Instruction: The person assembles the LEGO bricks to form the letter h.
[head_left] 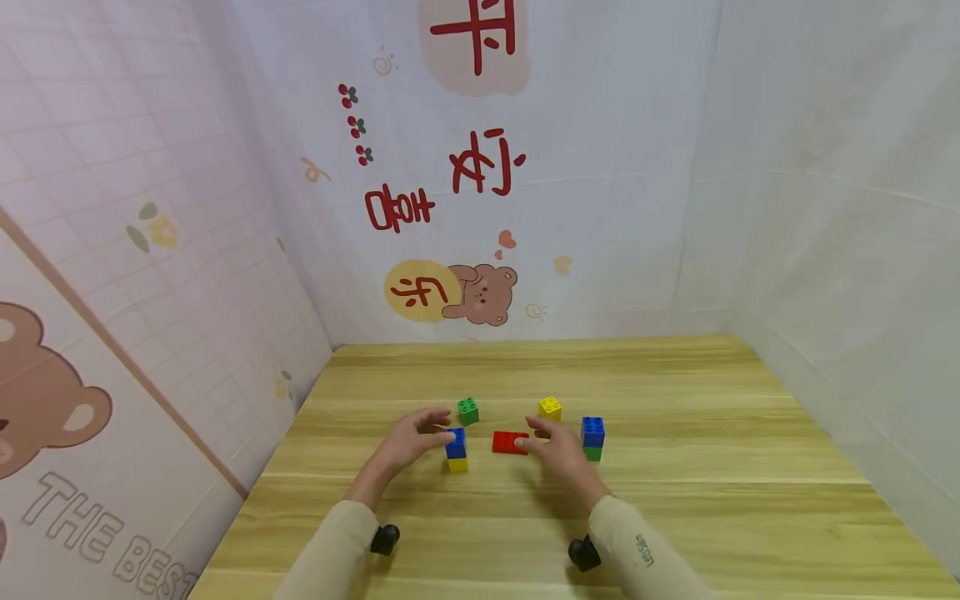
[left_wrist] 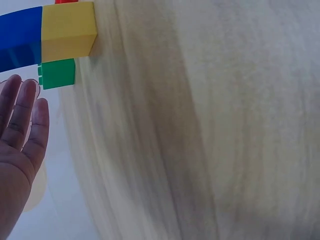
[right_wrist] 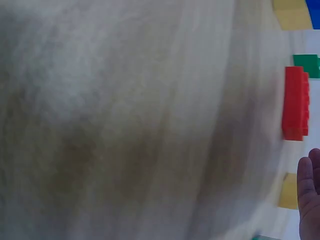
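Left of centre, a blue toy brick [head_left: 457, 449] stands stacked on a yellow brick [head_left: 458, 465]. My left hand [head_left: 407, 442] is just left of that stack, its thumb overlapping the blue brick in the head view; whether it touches cannot be told. In the left wrist view the fingers [left_wrist: 36, 135] are fairly straight. A flat red brick [head_left: 506, 442] lies on the table, with my right hand [head_left: 564, 457] at its right end and the thumb tip over its edge. The right wrist view shows straight fingers [right_wrist: 305, 180] apart from the red brick [right_wrist: 293, 102].
Behind the left stack sits a green brick [head_left: 468, 412]. A yellow brick [head_left: 550, 407] stands beyond the right hand. To its right, another blue brick [head_left: 592, 431] sits on a green brick [head_left: 592, 454]. Printed cloth walls [head_left: 600, 208] enclose the wooden table [head_left: 712, 500].
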